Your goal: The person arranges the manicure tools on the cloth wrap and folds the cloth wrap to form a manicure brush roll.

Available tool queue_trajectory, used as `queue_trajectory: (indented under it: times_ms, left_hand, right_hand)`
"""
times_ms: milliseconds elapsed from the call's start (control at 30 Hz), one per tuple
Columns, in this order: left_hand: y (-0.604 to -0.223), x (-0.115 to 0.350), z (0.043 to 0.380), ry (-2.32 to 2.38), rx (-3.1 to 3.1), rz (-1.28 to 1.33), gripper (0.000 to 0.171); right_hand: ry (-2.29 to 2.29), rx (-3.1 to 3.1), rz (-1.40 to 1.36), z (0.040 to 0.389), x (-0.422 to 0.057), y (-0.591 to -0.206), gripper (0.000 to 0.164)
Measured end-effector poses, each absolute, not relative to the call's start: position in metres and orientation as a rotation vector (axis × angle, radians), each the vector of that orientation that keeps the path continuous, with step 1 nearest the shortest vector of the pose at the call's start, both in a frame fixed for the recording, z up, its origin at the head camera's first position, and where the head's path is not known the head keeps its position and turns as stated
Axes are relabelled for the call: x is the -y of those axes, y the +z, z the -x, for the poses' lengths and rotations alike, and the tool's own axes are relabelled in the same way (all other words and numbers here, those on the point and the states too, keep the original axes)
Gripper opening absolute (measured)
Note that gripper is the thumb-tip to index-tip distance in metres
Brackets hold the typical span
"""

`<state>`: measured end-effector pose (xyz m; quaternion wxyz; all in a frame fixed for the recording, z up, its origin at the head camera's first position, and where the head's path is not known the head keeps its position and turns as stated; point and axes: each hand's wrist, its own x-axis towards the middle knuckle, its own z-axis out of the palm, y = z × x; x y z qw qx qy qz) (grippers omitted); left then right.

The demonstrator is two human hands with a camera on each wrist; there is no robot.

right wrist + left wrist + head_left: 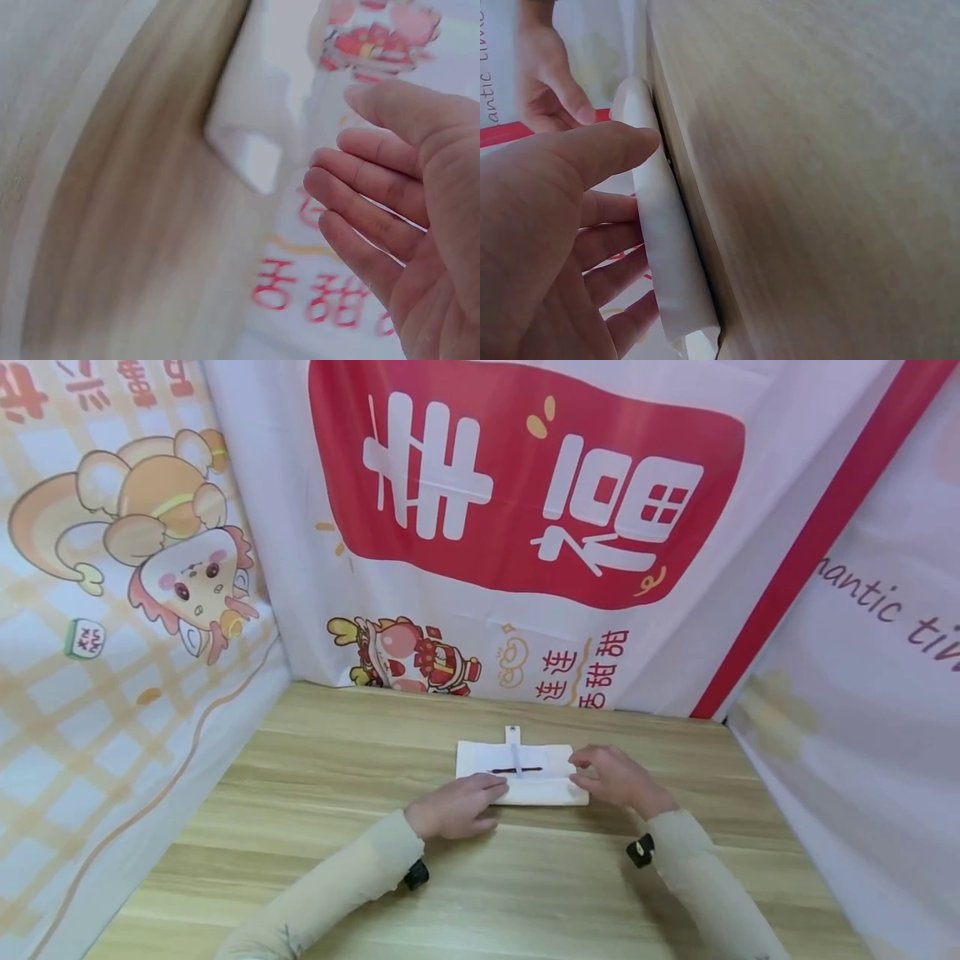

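Note:
A white sheet-like wrap or pouch [543,792] lies on the table, its near edge folded over into a flat roll. A narrow pale strap [512,737] sticks out at its far side, and a thin dark stick-like thing [531,769] lies across its middle. My left hand [456,807] is at the near left edge; in the left wrist view its loosely bent fingers touch the white roll [667,225], thumb over the top. Beside the right end is my right hand [617,779]. The right wrist view shows its fingers relaxed, apart from the white wrap [274,60].
The wood-grain table [330,760] meets a printed cloth backdrop [525,643] at the back. Printed cloths [135,693] also hang at the left and right sides. Dark wrist cameras [641,851] sit under both sleeves.

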<state>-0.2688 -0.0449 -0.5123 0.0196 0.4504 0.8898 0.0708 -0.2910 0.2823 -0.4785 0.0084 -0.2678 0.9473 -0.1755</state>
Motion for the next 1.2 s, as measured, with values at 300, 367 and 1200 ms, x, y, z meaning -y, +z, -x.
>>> queue_trajectory:
  times_ms: [300, 367, 1200]
  left_hand:
    - [-0.515, 0.046, 0.272, 0.262, -2.751, -1.355, 0.062]
    - [-0.516, 0.046, 0.273, 0.276, -2.744, -1.35, 0.059]
    - [-0.51, 0.055, 0.282, 0.453, -2.843, -1.308, 0.022]
  right_hand:
    - [-0.35, -2.978, 1.066, 0.264, -0.268, -0.484, 0.037]
    - [-0.309, -2.984, 1.085, 0.263, -0.267, -0.49, 0.038]
    - [-0.4, -2.802, 1.124, 0.279, -0.261, -0.499, 0.014]
